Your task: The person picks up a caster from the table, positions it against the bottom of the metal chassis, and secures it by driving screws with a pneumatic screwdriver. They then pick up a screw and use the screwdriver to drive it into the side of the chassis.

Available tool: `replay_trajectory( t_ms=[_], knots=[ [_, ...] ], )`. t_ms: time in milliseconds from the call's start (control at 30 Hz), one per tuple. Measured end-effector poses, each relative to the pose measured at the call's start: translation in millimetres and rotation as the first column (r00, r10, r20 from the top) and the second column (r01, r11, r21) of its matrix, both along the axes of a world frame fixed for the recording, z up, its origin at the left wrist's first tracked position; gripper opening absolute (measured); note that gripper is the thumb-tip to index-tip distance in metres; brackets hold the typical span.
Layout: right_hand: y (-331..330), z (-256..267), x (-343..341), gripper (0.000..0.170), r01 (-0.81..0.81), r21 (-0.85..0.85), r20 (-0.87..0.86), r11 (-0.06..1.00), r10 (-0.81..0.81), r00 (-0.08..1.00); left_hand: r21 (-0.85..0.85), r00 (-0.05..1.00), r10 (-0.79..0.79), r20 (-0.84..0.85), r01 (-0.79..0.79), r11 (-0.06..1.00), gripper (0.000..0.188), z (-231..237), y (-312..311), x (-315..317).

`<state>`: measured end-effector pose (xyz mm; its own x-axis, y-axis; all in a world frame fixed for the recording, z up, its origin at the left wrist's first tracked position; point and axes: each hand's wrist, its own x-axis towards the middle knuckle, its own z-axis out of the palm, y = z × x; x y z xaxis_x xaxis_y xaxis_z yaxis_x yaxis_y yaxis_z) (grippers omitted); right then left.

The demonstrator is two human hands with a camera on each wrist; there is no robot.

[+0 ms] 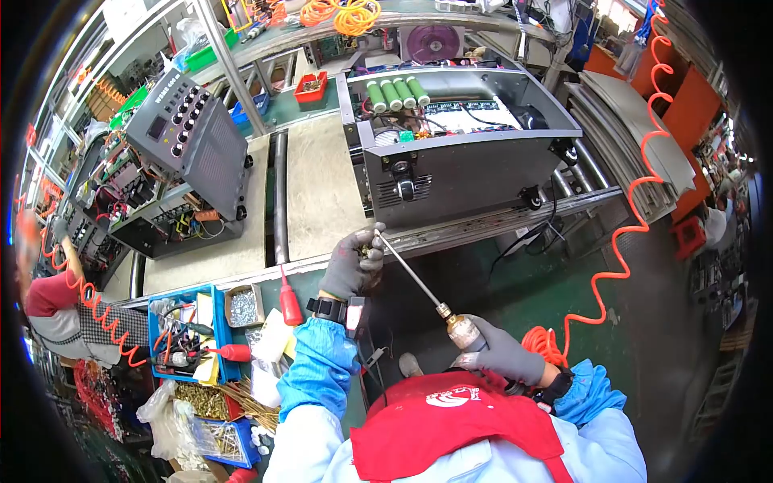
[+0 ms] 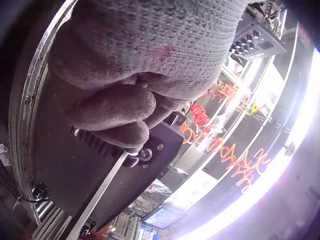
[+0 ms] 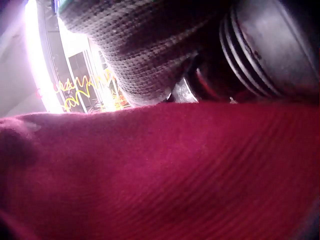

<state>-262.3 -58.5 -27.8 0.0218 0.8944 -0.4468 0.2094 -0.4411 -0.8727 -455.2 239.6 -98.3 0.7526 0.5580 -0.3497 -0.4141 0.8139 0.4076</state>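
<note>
My gloved right hand (image 1: 506,354) grips the body of a power screwdriver (image 1: 465,332), whose long shaft (image 1: 412,274) points up and to the left. At the shaft's tip is my gloved left hand (image 1: 354,264), with curled fingers around small brass-coloured pieces (image 1: 366,251). In the left wrist view the left fingers (image 2: 122,107) meet the end of the shaft (image 2: 100,192). Just beyond the hands stands a dark metal cabinet (image 1: 467,181) with its top uncovered and casters on the near side. The right wrist view shows part of the right glove (image 3: 145,55) above red cloth.
A second machine with knobs (image 1: 189,133) stands on the left of the roller bench. Below it are a blue tool bin (image 1: 221,342), a tray of screws (image 1: 244,306) and red bottles (image 1: 290,304). A coiled orange hose (image 1: 616,249) hangs at right. Another person (image 1: 60,310) is at far left.
</note>
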Motion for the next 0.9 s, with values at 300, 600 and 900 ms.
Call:
replay_trajectory(
  t_ms=[300,600,900],
  knots=[
    [-9,-7,3,0.095,-0.045,-0.006,0.052,0.999,0.045,0.998,0.105,0.997,-0.059,0.045,0.054,0.993,0.018,-8,-7,-12],
    [-6,-6,4,0.094,-0.083,0.02,0.125,0.996,0.08,0.989,0.561,0.919,0.025,-0.393,0.218,0.798,0.033,13,10,-25],
    [21,10,-4,0.076,0.048,-0.166,-0.603,0.985,-0.14,0.785,0.522,0.967,0.151,-0.205,-0.023,0.853,0.038,14,6,-4]
  ],
)
